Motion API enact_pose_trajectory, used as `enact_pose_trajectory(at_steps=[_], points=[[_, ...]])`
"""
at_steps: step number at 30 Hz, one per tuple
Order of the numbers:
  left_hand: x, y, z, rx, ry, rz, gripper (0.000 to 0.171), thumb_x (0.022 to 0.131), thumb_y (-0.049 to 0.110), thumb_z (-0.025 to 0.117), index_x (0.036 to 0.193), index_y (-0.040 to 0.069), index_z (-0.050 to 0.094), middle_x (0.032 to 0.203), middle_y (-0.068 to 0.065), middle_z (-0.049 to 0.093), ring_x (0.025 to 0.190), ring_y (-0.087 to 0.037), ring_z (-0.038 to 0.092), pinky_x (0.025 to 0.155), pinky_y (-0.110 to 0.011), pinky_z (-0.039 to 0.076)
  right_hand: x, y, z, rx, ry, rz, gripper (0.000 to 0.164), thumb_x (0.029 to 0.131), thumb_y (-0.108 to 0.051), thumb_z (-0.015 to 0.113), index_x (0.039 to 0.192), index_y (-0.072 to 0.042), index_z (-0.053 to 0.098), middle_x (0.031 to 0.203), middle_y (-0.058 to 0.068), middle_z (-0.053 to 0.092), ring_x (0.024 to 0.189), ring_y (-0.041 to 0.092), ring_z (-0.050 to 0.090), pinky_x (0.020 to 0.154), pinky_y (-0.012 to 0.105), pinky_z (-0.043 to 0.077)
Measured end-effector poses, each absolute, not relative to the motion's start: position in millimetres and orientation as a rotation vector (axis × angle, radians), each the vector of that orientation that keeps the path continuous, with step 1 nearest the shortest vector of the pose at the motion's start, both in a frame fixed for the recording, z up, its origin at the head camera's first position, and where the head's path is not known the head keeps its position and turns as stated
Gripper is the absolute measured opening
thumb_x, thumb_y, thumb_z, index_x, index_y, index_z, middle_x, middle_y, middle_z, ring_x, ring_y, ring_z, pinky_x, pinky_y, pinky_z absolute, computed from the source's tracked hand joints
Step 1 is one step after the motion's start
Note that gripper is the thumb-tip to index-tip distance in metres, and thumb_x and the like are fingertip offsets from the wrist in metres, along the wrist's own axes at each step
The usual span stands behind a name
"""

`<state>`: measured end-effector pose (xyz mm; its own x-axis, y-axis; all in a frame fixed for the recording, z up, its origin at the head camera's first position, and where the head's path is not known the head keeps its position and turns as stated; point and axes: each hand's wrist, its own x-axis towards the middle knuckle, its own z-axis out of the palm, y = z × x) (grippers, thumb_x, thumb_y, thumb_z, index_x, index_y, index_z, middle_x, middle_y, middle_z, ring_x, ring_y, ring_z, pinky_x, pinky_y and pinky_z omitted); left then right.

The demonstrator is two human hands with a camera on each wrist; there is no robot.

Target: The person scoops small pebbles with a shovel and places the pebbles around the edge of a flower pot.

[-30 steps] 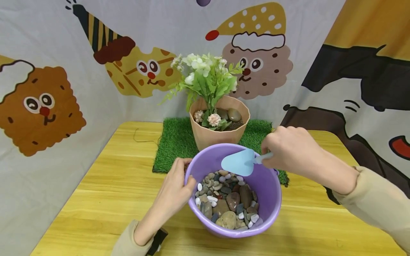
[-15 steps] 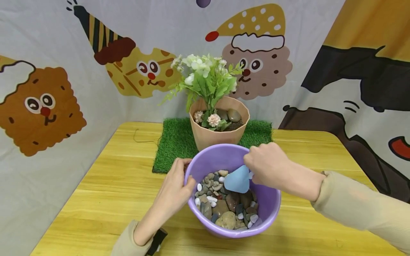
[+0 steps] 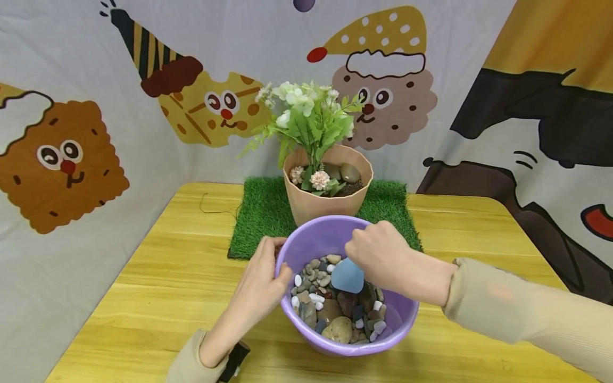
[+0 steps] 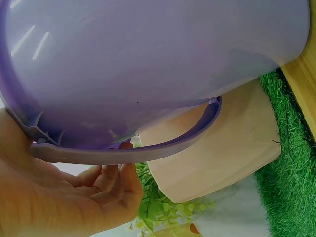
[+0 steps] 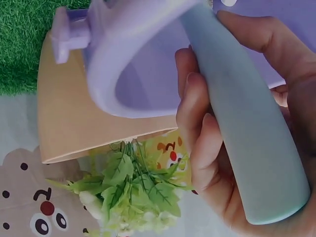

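Note:
A purple bucket [image 3: 401,324] with stones [image 3: 341,329] lying in its bottom stands at the front of the table. My left hand [image 3: 259,281] grips the bucket's left rim, thumb on top, fingers beyond the rim. In the left wrist view that hand [image 4: 74,187] is beside the bucket's hanging handle [image 4: 133,154]. My right hand [image 3: 383,258] reaches over the right rim, fingers wrapped round a small blue toy shovel [image 3: 348,276]. Its blade is down at the stones, tip hard to make out. The right wrist view shows the shovel's thick grey-blue grip [image 5: 247,128] in the hand [image 5: 212,153].
Just behind the bucket, a peach flowerpot [image 3: 321,208] with white flowers [image 3: 301,98] and a few stones sits on a green turf mat [image 3: 261,223]. A thin dark wire [image 3: 215,211] lies on the wooden table [image 3: 158,271]. A printed cloth [image 3: 158,159] hangs behind.
My right hand has moved left and down with the shovel, from above the bucket's right rim to the stones inside. The left hand stays at the rim.

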<state>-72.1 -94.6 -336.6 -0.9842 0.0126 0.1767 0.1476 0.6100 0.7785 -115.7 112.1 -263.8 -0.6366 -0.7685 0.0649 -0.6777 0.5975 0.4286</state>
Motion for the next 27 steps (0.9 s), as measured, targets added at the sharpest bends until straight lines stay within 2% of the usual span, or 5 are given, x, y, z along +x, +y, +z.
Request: enact_pose_trajectory(at_steps=[6, 10, 14, 22, 27], points=[[-71.4, -94.2, -337.0, -0.136, -2.676, -1.319, 0.048, 0.078, 0.004, 0.056, 0.125, -0.001, 0.05, 0.114, -0.011, 0.056, 0.1, -0.024, 0.06, 0.083, -0.035, 0.056, -113.9, 113.2, -266.9, 1.19, -2.592, -0.525, 0.027, 0.066, -0.004, 0.071, 0.051, -0.016, 0.051, 0.051, -0.002, 0.049, 0.043, 0.012, 0.036, 0.035, 0.024, 0.031], [-71.2, -94.2, -337.3, -0.134, -2.676, -1.316, 0.048, 0.078, 0.004, 0.056, 0.125, -0.002, 0.05, 0.113, -0.011, 0.056, 0.099, -0.024, 0.06, 0.083, -0.034, 0.056, -112.4, 114.7, -268.8, 1.187, -2.598, -0.525, 0.032, 0.067, 0.0, 0.068, 0.05, -0.017, 0.047, 0.05, -0.003, 0.046, 0.042, 0.012, 0.036, 0.035, 0.025, 0.034], [-71.0, -94.2, -337.2, -0.13, -2.678, -1.313, 0.048, 0.078, 0.004, 0.056, 0.125, -0.001, 0.05, 0.112, -0.01, 0.056, 0.098, -0.023, 0.06, 0.081, -0.033, 0.055, -111.3, 115.1, -272.7, 1.201, -2.601, -0.513, 0.033, 0.067, 0.0, 0.07, 0.051, -0.017, 0.046, 0.052, -0.002, 0.048, 0.042, 0.013, 0.037, 0.038, 0.028, 0.039], [-70.9, -93.4, -336.3, -0.118, -2.678, -1.287, 0.047, 0.078, 0.006, 0.057, 0.124, 0.0, 0.051, 0.11, -0.008, 0.056, 0.097, -0.021, 0.06, 0.083, -0.034, 0.055, -113.7, 112.4, -280.9, 1.177, -2.768, -0.537, 0.03, 0.064, -0.01, 0.076, 0.054, -0.018, 0.049, 0.054, -0.004, 0.05, 0.045, 0.015, 0.043, 0.043, 0.03, 0.044], [-70.1, -92.5, -336.0, -0.072, -2.681, -1.243, 0.043, 0.079, 0.008, 0.057, 0.121, 0.0, 0.053, 0.104, -0.007, 0.057, 0.092, -0.02, 0.058, 0.08, -0.034, 0.054, -114.8, 121.2, -283.5, 1.18, -2.802, -0.475, 0.027, 0.063, -0.007, 0.074, 0.053, -0.017, 0.05, 0.051, -0.005, 0.046, 0.046, 0.014, 0.041, 0.042, 0.027, 0.041]])
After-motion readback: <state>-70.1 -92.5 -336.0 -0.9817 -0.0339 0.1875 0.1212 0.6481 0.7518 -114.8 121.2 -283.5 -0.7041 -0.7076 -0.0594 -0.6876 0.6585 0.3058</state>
